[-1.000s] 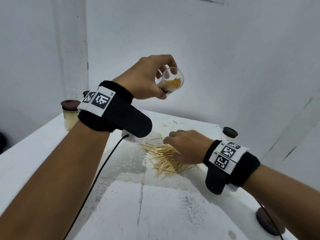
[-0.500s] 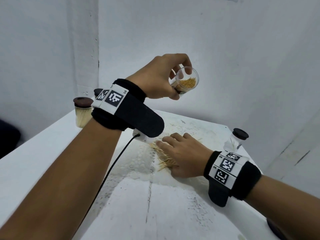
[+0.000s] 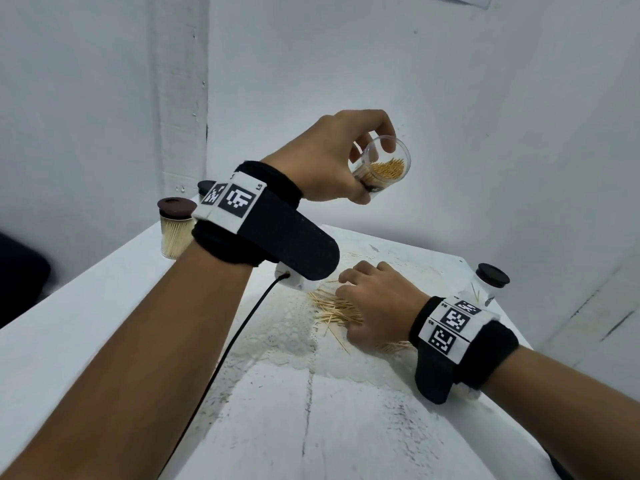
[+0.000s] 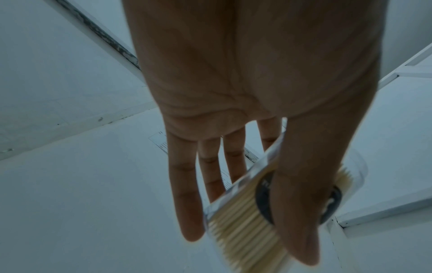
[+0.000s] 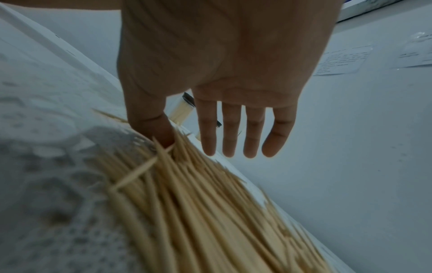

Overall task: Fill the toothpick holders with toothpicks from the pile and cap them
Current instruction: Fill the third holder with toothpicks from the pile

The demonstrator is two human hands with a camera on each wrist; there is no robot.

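White table (image 3: 104,341) filling most of the head view, set in a corner of white walls, with a lace mat (image 3: 287,334) spread across its middle. Above it, left hand (image 3: 329,161) raised in the air, thumb and fingers curled round an open clear holder (image 3: 381,164), tilted with its mouth toward the camera and partly filled with toothpicks; in the left wrist view, thumb across the holder's dark base, fingers down its far side. Lower, right hand (image 3: 377,303) resting palm down on the pile (image 3: 332,310) of loose toothpicks on the mat; in the right wrist view, fingers straight and relaxed, thumb tip touching the sticks, nothing pinched yet. At the far left edge of the table, a capped holder (image 3: 175,233) standing upright and packed full under a brown cap; at the far right edge, another holder (image 3: 488,282) with a dark cap, nearly empty. A black cable (image 3: 221,358) trailing from the left wrist band. Likely step: gathering a bunch for the held holder. Toothpicks very light, stiff, thin and sharp-tipped, easily scattered or snapped, probably best pinched as an aligned bundle near the middle. Holder light and smooth, likely slippery, best gripped round its wall and kept tilted only gently.
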